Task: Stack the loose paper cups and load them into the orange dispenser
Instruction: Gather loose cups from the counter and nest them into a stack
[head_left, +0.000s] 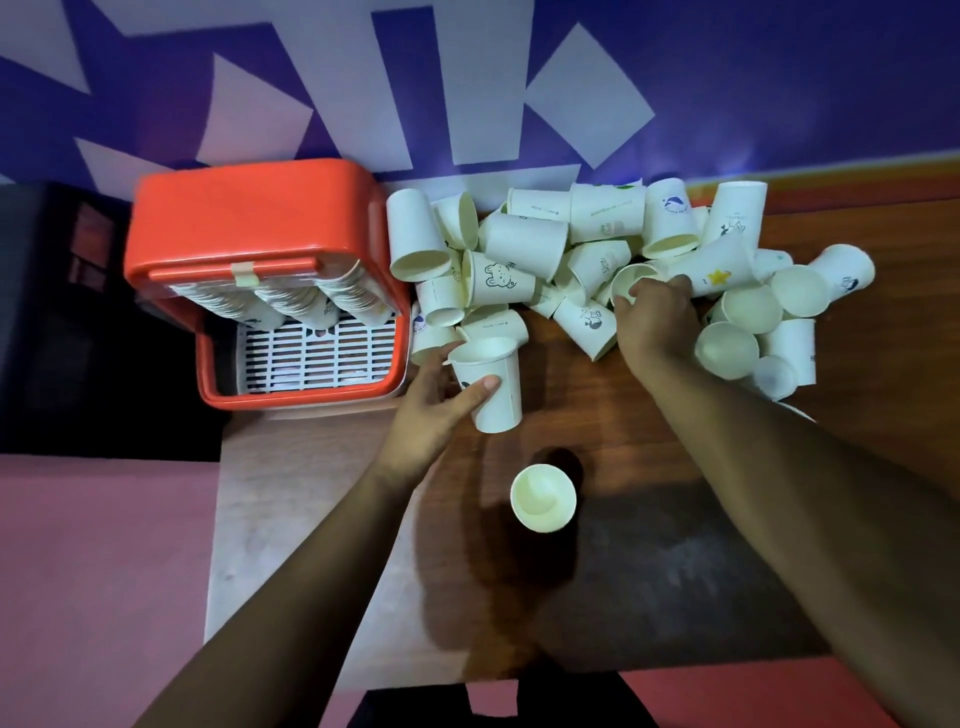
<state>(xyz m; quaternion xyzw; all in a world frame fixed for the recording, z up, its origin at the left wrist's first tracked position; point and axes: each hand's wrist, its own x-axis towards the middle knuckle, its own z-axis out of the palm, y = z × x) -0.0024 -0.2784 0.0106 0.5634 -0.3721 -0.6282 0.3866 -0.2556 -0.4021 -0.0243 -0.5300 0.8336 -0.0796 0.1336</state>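
Observation:
A heap of loose white paper cups (524, 244) lies along the back of the wooden table (649, 467). My left hand (431, 410) holds an upright cup (496, 395) at its side, thumb across the front. My right hand (652, 317) reaches into the heap, its fingers curled over the rim of a lying cup (631, 278). One cup (543, 498) stands alone, upright, near me. The orange dispenser (249, 234) stands at the back left, with three rows of stacked cups (301, 299) showing behind its clear flap.
A white slotted grate (317, 353) forms the dispenser's base tray. A purple-and-white patterned wall (467, 78) rises right behind the table. Left of the table is a dark object (57, 291) and a pink floor (93, 571).

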